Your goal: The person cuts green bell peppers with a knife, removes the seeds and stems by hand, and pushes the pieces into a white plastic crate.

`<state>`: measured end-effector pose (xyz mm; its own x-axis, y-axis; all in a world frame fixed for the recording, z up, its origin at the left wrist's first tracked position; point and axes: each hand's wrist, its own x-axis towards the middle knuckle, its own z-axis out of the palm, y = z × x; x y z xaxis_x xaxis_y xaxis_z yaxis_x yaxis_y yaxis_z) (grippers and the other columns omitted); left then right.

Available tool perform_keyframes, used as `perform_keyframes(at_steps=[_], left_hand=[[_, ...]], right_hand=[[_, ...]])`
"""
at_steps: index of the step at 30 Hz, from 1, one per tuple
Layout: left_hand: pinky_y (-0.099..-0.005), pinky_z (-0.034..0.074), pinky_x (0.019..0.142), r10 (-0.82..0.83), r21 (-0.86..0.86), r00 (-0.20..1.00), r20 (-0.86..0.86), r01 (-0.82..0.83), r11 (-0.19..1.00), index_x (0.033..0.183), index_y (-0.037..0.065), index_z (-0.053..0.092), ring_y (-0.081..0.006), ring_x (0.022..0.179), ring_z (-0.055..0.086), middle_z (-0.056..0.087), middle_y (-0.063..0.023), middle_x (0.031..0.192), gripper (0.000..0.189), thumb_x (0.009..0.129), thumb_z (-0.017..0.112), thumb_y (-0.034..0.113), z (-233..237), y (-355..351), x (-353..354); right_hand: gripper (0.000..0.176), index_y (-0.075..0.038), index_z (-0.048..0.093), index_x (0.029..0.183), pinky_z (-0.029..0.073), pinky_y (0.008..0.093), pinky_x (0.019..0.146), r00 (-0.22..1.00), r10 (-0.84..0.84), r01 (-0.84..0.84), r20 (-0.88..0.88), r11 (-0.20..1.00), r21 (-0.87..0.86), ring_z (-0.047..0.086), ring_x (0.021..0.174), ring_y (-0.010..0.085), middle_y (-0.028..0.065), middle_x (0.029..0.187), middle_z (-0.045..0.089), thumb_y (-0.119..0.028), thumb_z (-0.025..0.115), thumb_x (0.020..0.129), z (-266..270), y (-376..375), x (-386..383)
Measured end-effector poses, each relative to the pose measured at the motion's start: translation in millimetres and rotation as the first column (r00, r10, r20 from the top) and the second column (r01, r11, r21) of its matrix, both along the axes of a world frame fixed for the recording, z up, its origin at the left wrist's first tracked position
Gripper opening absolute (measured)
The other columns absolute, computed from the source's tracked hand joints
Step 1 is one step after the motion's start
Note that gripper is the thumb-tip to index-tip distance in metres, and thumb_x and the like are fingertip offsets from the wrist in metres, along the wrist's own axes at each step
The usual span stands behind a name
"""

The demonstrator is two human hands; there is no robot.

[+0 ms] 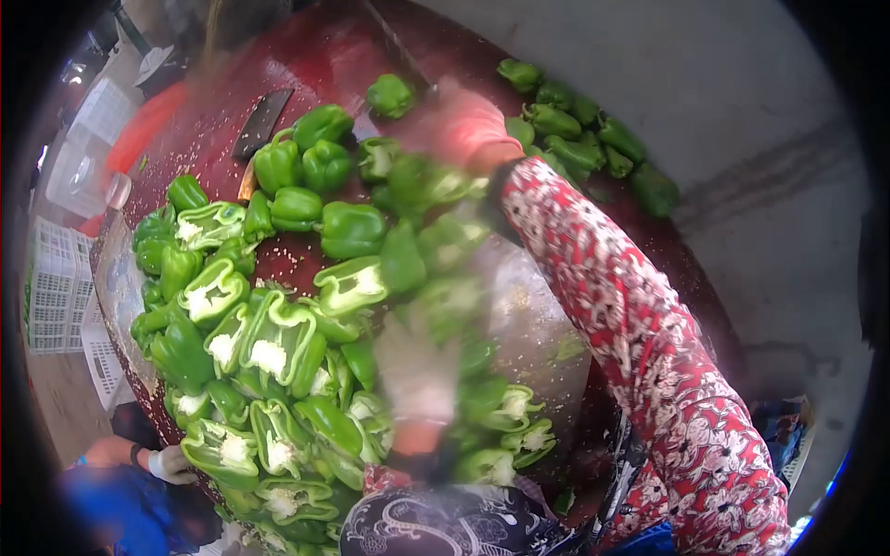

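My right hand [468,125], in a pinkish-red glove, reaches out over the far part of the table and is smeared by motion. A thin dark line meets it from above; I cannot make out whether it holds anything. Just left of it is a whole green bell pepper [390,95]. My left hand [417,366], in a pale glove, is also blurred, low over the pile beside cut pepper halves [280,343]. Its fingers do not show clearly. Between my hands, several green peppers [408,185] appear smeared.
A cleaver [262,125] lies on the red table [320,56] behind whole peppers [324,167]. More peppers [579,139] lie along the far right edge. At lower left is another person's gloved hand [171,465]. White crates [57,287] and a clear plastic jug [88,181] stand left.
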<state>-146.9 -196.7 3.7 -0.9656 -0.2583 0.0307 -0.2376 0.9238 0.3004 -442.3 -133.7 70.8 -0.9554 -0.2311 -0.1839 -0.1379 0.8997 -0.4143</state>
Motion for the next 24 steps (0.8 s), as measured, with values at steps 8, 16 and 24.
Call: perform_keyframes(at_steps=[8, 16, 24], left_hand=[[-0.0473, 0.04, 0.097, -0.005, 0.082, 0.997, 0.08, -0.001, 0.997, 0.134, 0.007, 0.048, -0.0389, 0.105, 0.054, 0.05, -0.0266, 0.125, 0.068, 0.079, 0.069, 0.042, 5, -4, -1], [-0.0475, 0.037, 0.1, -0.021, 0.068, 0.997, 0.072, 0.016, 0.998, 0.134, 0.008, 0.048, -0.0392, 0.108, 0.052, 0.049, -0.0266, 0.126, 0.07, 0.077, 0.07, 0.041, 3, -2, 0], [-0.0473, 0.038, 0.099, -0.027, 0.002, 1.0, -0.003, 0.027, 1.0, 0.134, 0.008, 0.048, -0.0389, 0.105, 0.052, 0.05, -0.0268, 0.125, 0.069, 0.077, 0.07, 0.042, -6, -4, 3]], right_hand=[[0.041, -0.003, 0.07, 0.102, 0.053, 0.0432, 0.082, 0.978, 0.18, -0.201, 0.105, 0.949, 0.242, 0.067, 0.096, 0.0359, 0.021, 0.102, 0.068, -0.034, 0.073, 0.075, -14, 19, 9], [0.025, -0.011, 0.062, 0.104, 0.053, 0.0442, 0.069, 0.891, 0.453, -0.413, 0.043, 0.764, 0.496, 0.066, 0.078, 0.0339, 0.0137, 0.095, 0.066, -0.027, 0.06, 0.085, 53, 114, 103], [0.029, -0.012, 0.064, 0.103, 0.054, 0.0414, 0.07, 0.908, 0.413, -0.397, -0.07, 0.903, 0.166, 0.066, 0.087, 0.032, 0.0112, 0.094, 0.067, -0.028, 0.066, 0.079, 34, 99, 146]])
